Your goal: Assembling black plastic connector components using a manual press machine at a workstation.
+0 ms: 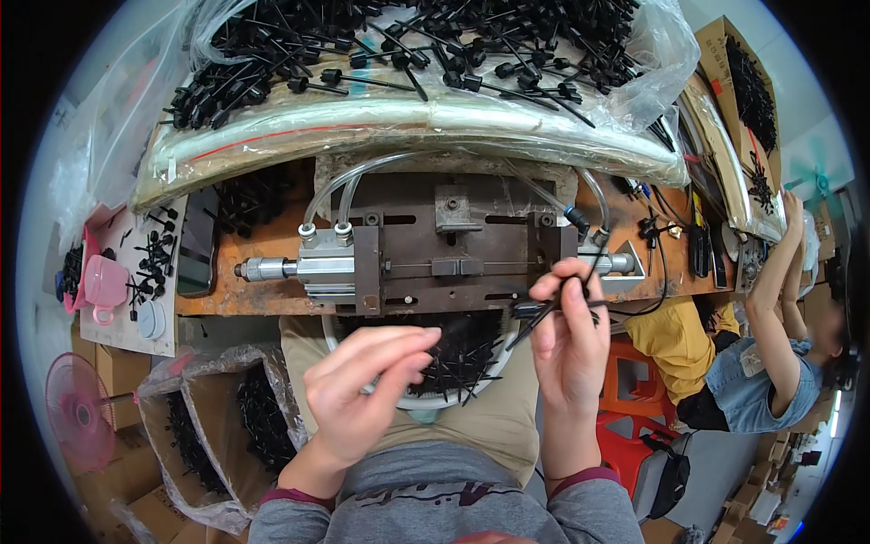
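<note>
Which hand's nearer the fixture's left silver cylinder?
Left. Left hand is on the near side of the silver cylinder; right hand is farther off, to its right.

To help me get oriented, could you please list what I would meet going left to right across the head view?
Pink fan, round white container, left hand, bolted metal block, right hand, yellow garment, co-worker's blue shirt.

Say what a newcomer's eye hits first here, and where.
First, the large heap of black stemmed parts across the top. Next, the brown metal fixture at the centre of the bench. Then, just below its right end, the right hand holding thin black pieces.
</note>
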`<state>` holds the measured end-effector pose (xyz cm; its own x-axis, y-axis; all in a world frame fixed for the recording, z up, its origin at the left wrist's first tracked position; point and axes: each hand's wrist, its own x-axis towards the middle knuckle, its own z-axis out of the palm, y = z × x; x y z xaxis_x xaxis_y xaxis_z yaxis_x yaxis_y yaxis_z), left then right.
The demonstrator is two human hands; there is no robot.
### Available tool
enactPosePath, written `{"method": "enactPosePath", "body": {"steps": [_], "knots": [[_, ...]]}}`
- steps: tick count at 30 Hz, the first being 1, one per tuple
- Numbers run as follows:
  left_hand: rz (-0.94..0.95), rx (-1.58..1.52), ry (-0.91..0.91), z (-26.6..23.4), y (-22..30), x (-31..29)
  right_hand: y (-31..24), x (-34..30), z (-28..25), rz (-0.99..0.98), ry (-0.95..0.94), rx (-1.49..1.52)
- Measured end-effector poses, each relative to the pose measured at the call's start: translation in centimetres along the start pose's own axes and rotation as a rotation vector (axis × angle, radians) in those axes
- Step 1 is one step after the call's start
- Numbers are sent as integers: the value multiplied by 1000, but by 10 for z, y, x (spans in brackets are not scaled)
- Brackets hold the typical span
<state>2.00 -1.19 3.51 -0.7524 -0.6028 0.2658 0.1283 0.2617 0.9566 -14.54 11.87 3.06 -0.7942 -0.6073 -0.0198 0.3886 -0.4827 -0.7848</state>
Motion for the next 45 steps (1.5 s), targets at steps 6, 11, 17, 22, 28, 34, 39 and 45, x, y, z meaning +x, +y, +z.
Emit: {"method": "enactPosePath", "body": {"steps": [6, 11, 17, 22, 28, 34, 39, 45], "knots": [[56, -90, -1, 9, -1, 8, -2, -14, -2, -248, 82, -190], [189, 225, -27, 13, -15, 4, 0, -17, -8, -406, 95, -309], [378, 574, -129, 28, -35, 13, 4, -18, -15, -480, 58, -458], [448, 724, -138, 38, -39, 18, 5, -23, -18, -496, 64, -561], [420, 822, -98, 37, -41, 18, 6, -25, -21, -515, 78, -554], [443, 849, -124, 35, -33, 26, 7, -29, -22, -528, 77, -613], [405, 861, -131, 35, -33, 24, 6, -32, -25, -630, 114, -824], [385, 840, -147, 33, -29, 26, 4, -36, -32, -787, 100, -1211]]}}
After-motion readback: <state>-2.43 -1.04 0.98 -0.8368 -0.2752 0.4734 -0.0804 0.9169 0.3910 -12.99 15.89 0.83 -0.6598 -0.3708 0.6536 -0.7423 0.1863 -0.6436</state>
